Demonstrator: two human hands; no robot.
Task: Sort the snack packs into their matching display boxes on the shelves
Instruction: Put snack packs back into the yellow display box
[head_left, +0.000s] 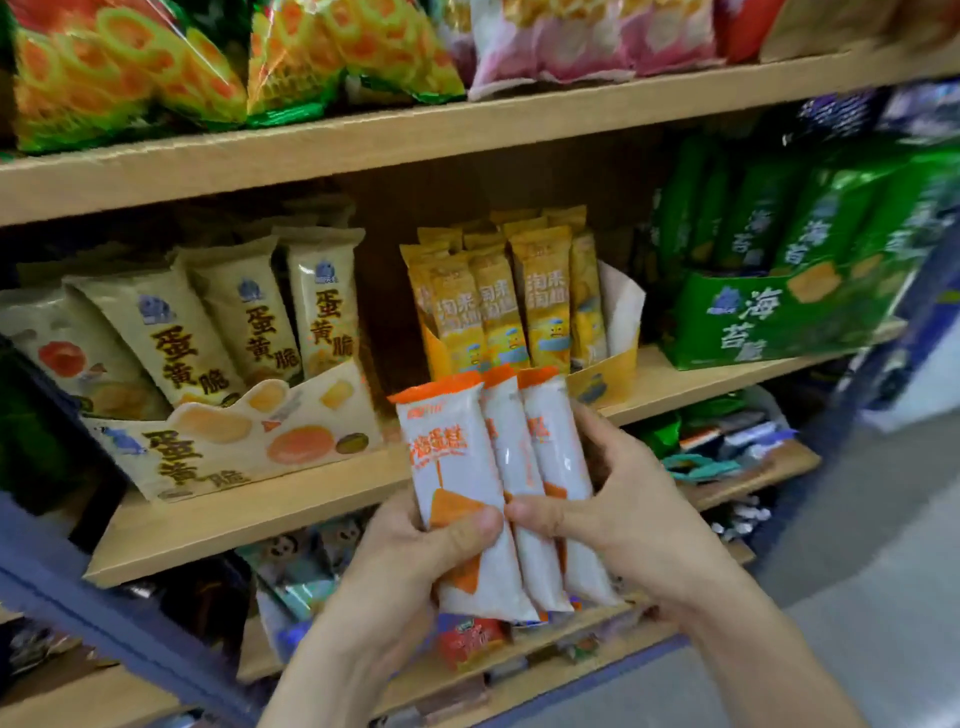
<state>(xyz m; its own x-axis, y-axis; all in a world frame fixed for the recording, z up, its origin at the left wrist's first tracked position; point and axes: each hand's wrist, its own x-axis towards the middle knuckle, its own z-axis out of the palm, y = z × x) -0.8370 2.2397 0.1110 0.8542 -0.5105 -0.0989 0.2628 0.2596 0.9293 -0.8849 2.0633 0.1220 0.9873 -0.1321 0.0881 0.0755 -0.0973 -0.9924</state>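
While facing shelf (260, 519), gripping three white packs (498, 467) upright.
Held in left hand (415, 556) and right hand (628, 514), fingers (597, 436) curled round, thumbs on fronts.

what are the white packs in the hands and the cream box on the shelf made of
The white packs: probably thin plastic film, slightly glossy; soft sheen and crimped orange top seals. The cream box: looks like printed cardboard, fairly matte; stiff cut-out front edge.
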